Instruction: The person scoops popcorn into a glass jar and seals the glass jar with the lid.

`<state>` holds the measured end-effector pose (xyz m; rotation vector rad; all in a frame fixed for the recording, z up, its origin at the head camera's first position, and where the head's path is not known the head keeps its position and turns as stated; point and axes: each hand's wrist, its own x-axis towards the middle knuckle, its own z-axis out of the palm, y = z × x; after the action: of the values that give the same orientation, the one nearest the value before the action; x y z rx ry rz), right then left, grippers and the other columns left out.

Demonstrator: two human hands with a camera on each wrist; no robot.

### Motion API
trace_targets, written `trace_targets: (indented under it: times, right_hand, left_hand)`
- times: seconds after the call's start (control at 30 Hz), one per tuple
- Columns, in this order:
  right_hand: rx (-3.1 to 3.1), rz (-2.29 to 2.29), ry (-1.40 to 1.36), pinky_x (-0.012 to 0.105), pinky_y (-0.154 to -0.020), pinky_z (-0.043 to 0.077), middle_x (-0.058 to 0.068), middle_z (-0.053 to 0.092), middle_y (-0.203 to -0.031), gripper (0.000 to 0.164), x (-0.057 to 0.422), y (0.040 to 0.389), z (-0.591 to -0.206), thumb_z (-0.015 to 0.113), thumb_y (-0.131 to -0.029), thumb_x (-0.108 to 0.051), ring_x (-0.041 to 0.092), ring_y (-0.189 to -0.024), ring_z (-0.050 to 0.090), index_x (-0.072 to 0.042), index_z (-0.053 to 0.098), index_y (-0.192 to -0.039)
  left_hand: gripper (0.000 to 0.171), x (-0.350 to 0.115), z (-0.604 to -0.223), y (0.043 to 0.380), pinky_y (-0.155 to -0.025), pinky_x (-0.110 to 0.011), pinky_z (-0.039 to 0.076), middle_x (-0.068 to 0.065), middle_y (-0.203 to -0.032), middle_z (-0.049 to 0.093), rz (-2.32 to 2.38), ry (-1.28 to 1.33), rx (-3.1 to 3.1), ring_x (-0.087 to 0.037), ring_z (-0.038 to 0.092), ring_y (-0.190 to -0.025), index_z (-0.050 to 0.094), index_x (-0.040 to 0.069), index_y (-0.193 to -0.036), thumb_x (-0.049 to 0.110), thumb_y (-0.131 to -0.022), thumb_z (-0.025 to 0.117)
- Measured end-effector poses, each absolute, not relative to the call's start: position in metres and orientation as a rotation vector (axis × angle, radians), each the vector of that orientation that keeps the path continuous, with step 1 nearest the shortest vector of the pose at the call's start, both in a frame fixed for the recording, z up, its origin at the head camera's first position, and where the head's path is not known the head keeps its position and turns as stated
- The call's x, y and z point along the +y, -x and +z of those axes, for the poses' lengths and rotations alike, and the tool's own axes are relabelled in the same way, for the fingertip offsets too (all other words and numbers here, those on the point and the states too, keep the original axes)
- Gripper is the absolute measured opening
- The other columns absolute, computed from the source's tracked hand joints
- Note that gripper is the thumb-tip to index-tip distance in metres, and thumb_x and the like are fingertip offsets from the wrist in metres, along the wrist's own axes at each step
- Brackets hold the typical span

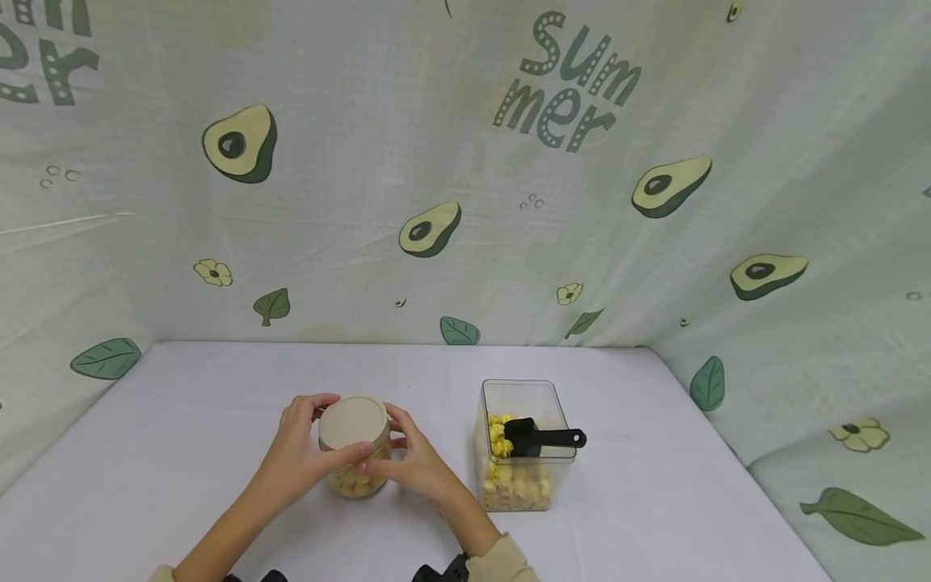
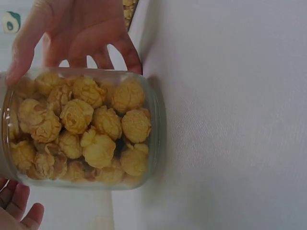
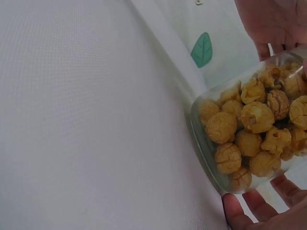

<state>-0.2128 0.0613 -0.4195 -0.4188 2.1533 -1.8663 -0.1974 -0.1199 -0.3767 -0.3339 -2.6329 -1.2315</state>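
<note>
A clear jar of popcorn [image 1: 355,482] with a pale lid [image 1: 353,422] stands upright on the table. My left hand [image 1: 309,453] grips the lid's edge from the left, thumb across the front and fingers behind. From the right, my right hand [image 1: 416,462] holds the upper jar, its thumb at the front near the left thumb. Popcorn pieces [image 2: 96,129] show through the jar wall in the left wrist view. In the right wrist view, fingertips [image 3: 235,211] of my right hand lie along the jar's side.
To the right of the jar stands a clear square container [image 1: 480,485], partly filled with popcorn. A black scoop [image 1: 534,437] lies in it, its handle over the right rim. The white-covered table [image 1: 691,501] meets a printed cloth backdrop [image 1: 327,202].
</note>
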Motion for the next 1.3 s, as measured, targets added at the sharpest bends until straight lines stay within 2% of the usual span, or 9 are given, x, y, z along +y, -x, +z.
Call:
trace_targets:
  times: [0.13, 0.23, 0.33, 0.47, 0.57, 0.7, 0.87, 1.1, 1.3]
  right_hand:
    - [2.151, -1.847, 0.421, 0.036, -0.083, 0.041, 0.000, 0.042, -0.132, 0.077, 0.062, 0.215, -0.420, 0.078, -0.075, -0.032, 0.019, -0.110, 0.040, -0.038, 0.035, -0.138]
    - [2.151, -1.836, 0.417, 0.036, -0.083, 0.042, 0.000, 0.043, -0.132, 0.078, 0.063, 0.216, -0.420, 0.078, -0.074, -0.034, 0.019, -0.111, 0.040, -0.038, 0.035, -0.138]
    - [2.151, -1.830, 0.417, 0.036, -0.083, 0.042, 0.000, 0.043, -0.132, 0.079, 0.063, 0.216, -0.420, 0.078, -0.073, -0.035, 0.019, -0.111, 0.040, -0.038, 0.035, -0.139]
    - [2.158, -1.821, 0.402, 0.036, -0.083, 0.043, 0.000, 0.043, -0.132, 0.079, 0.063, 0.217, -0.420, 0.079, -0.073, -0.036, 0.019, -0.111, 0.040, -0.038, 0.035, -0.138]
    - [2.164, -1.818, 0.391, 0.037, -0.083, 0.043, -0.001, 0.044, -0.132, 0.078, 0.062, 0.217, -0.420, 0.079, -0.073, -0.035, 0.019, -0.111, 0.041, -0.038, 0.036, -0.138]
    - [2.165, -1.816, 0.395, 0.038, -0.085, 0.043, 0.000, 0.043, -0.132, 0.078, 0.062, 0.217, -0.420, 0.079, -0.073, -0.036, 0.019, -0.112, 0.040, -0.039, 0.035, -0.138]
    - [2.146, -1.826, 0.416, 0.037, -0.084, 0.042, 0.001, 0.042, -0.133, 0.077, 0.063, 0.216, -0.420, 0.078, -0.074, -0.036, 0.020, -0.112, 0.039, -0.039, 0.035, -0.138]
    - [2.155, -1.840, 0.476, 0.034, -0.081, 0.042, 0.003, 0.042, -0.132, 0.076, 0.065, 0.215, -0.419, 0.077, -0.075, -0.032, 0.020, -0.109, 0.040, -0.036, 0.036, -0.138]
    - [2.150, -1.844, 0.471, 0.035, -0.082, 0.042, 0.003, 0.042, -0.133, 0.076, 0.065, 0.215, -0.419, 0.077, -0.075, -0.030, 0.020, -0.109, 0.040, -0.036, 0.036, -0.138]
  left_hand:
    - [0.076, -0.125, -0.377, 0.200, -0.089, -0.056, 0.040, -0.017, -0.120, 0.047, -1.269, 0.427, -2.613, -0.031, 0.042, -0.112, 0.044, -0.002, -0.125, 0.034, -0.069, 0.081]
    - [0.072, -0.129, -0.378, 0.203, -0.091, -0.060, 0.039, -0.016, -0.120, 0.048, -1.289, 0.522, -2.584, -0.032, 0.043, -0.113, 0.046, 0.000, -0.125, 0.030, -0.070, 0.081]
    - [0.068, -0.133, -0.381, 0.206, -0.091, -0.060, 0.038, -0.012, -0.119, 0.049, -1.312, 0.599, -2.571, -0.024, 0.042, -0.113, 0.047, 0.003, -0.126, 0.027, -0.072, 0.080]
    - [0.066, -0.139, -0.385, 0.212, -0.093, -0.066, 0.035, -0.009, -0.122, 0.048, -1.361, 0.718, -2.562, -0.007, 0.039, -0.112, 0.045, 0.004, -0.130, 0.023, -0.075, 0.078]
    - [0.066, -0.143, -0.387, 0.215, -0.093, -0.071, 0.031, -0.009, -0.126, 0.047, -1.383, 0.807, -2.558, -0.001, 0.035, -0.114, 0.043, 0.003, -0.133, 0.020, -0.077, 0.075]
    - [0.065, -0.144, -0.388, 0.215, -0.092, -0.074, 0.029, -0.010, -0.129, 0.045, -1.395, 0.826, -2.568, -0.012, 0.033, -0.119, 0.042, 0.007, -0.135, 0.019, -0.079, 0.073]
    - [0.072, -0.137, -0.389, 0.206, -0.091, -0.069, 0.034, -0.012, -0.132, 0.041, -1.405, 0.705, -2.595, -0.026, 0.031, -0.120, 0.037, 0.007, -0.138, 0.022, -0.078, 0.074]
    - [0.082, -0.122, -0.387, 0.196, -0.085, -0.046, 0.040, -0.015, -0.124, 0.040, -1.276, 0.406, -2.622, -0.026, 0.033, -0.113, 0.034, 0.002, -0.136, 0.035, -0.074, 0.077]
    - [0.082, -0.115, -0.381, 0.189, -0.083, -0.048, 0.041, -0.019, -0.121, 0.040, -1.263, 0.289, -2.626, -0.030, 0.033, -0.113, 0.036, -0.003, -0.131, 0.038, -0.073, 0.077]
